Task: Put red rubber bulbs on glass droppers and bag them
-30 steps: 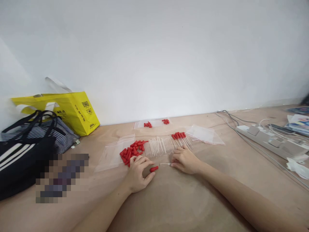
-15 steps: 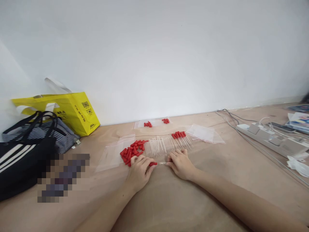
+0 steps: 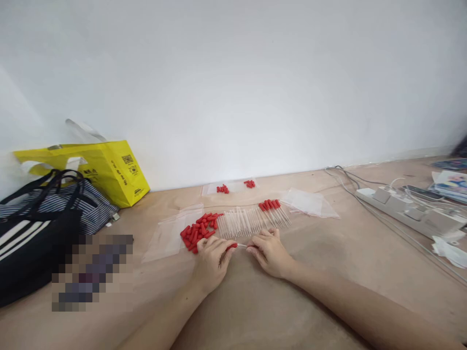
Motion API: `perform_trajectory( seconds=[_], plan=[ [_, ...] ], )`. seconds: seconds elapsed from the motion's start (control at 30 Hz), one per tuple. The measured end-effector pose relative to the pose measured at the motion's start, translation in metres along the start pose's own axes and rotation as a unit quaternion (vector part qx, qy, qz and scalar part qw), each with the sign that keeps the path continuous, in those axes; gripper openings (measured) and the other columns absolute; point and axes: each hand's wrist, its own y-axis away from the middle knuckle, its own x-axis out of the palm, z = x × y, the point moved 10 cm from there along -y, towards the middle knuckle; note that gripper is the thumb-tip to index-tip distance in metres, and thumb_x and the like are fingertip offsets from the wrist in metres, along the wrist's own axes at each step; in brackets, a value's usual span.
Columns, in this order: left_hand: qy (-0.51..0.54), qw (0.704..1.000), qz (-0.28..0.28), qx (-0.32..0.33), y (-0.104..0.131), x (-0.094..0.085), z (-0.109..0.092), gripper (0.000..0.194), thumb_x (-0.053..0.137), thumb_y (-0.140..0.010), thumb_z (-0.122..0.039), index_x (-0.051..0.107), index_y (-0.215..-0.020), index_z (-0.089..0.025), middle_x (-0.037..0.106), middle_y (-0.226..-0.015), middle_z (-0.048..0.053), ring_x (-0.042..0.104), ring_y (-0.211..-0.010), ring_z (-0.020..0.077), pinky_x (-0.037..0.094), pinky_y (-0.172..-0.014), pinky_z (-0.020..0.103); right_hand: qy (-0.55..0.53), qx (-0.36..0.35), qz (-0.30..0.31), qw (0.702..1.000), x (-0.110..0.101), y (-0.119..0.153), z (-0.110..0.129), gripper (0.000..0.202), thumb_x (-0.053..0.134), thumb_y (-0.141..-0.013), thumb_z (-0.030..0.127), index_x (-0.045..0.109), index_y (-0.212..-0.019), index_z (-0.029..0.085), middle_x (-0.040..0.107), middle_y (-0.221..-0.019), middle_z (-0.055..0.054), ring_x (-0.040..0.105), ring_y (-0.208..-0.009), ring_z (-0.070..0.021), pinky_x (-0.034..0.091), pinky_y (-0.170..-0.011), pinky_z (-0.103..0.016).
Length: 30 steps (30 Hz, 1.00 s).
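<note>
Low over the table, my left hand (image 3: 212, 260) is closed, pinching a red rubber dropper bulb (image 3: 231, 247) between thumb and fingers. Opposite it, my right hand (image 3: 269, 253) grips a thin clear glass dropper tube (image 3: 242, 245), whose end meets the bulb's mouth. How far the tube sits inside cannot be made out. Beside my left hand lies a pile of loose red bulbs (image 3: 197, 232). Beyond both hands stretches a row of bare glass tubes (image 3: 241, 221), with several tubes fitted with red bulbs (image 3: 270, 205) at its right end.
Clear plastic bags lie left (image 3: 164, 238) and right (image 3: 310, 202) of the row, and another bag (image 3: 237, 186) holding red-capped pieces lies by the wall. A yellow bag (image 3: 113, 170) and dark bag (image 3: 36, 243) stand left. A power strip (image 3: 408, 209) with cables lies right.
My hands have come closer together. The gap between the bulb and the glass tube has closed, and the two now meet. The view has shifted slightly.
</note>
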Motion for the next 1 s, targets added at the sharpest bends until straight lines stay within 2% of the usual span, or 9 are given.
perform_trajectory(
  seconds=[0.2, 0.5, 0.87, 1.0],
  plan=[
    [0.028, 0.999, 0.003, -0.022, 0.001, 0.003, 0.000, 0.014, 0.046, -0.085, -0.028, 0.058, -0.080, -0.022, 0.065, -0.077, -0.003, 0.053, -0.075, 0.0160, 0.024, -0.073, 0.033, -0.038, -0.024, -0.011, 0.999, -0.003, 0.002, 0.003, 0.016, 0.042, -0.085, 0.022, 0.053, -0.074, 0.018, 0.060, -0.069, 0.001, 0.042, -0.072, -0.0132, 0.018, -0.071, -0.030],
    [0.040, 0.999, 0.021, 0.010, 0.001, 0.006, -0.012, 0.014, 0.047, -0.083, -0.026, 0.057, -0.075, -0.020, 0.063, -0.070, -0.003, 0.053, -0.072, 0.0148, 0.022, -0.076, 0.035, 0.036, -0.083, -0.015, 0.996, -0.007, 0.005, 0.007, 0.020, 0.043, -0.084, 0.025, 0.055, -0.069, 0.017, 0.056, -0.066, -0.001, 0.037, -0.070, -0.0138, 0.018, -0.069, -0.031],
    [0.060, 0.997, -0.033, 0.040, 0.001, -0.001, -0.022, 0.013, 0.050, -0.081, -0.024, 0.057, -0.071, -0.020, 0.062, -0.063, -0.005, 0.053, -0.065, 0.0130, 0.023, -0.077, 0.034, 0.015, -0.071, -0.021, 0.997, -0.009, 0.008, 0.007, 0.024, 0.039, -0.084, 0.024, 0.057, -0.070, 0.017, 0.057, -0.063, -0.001, 0.041, -0.069, -0.0140, 0.019, -0.068, -0.032],
    [0.063, 0.996, -0.037, 0.052, 0.002, -0.003, -0.025, 0.011, 0.051, -0.080, -0.023, 0.056, -0.071, -0.020, 0.062, -0.063, -0.005, 0.053, -0.064, 0.0126, 0.023, -0.078, 0.035, 0.004, -0.082, -0.024, 0.996, -0.008, 0.007, 0.011, 0.022, 0.040, -0.084, 0.023, 0.056, -0.070, 0.017, 0.058, -0.063, -0.001, 0.041, -0.069, -0.0139, 0.020, -0.068, -0.032]
  ],
)
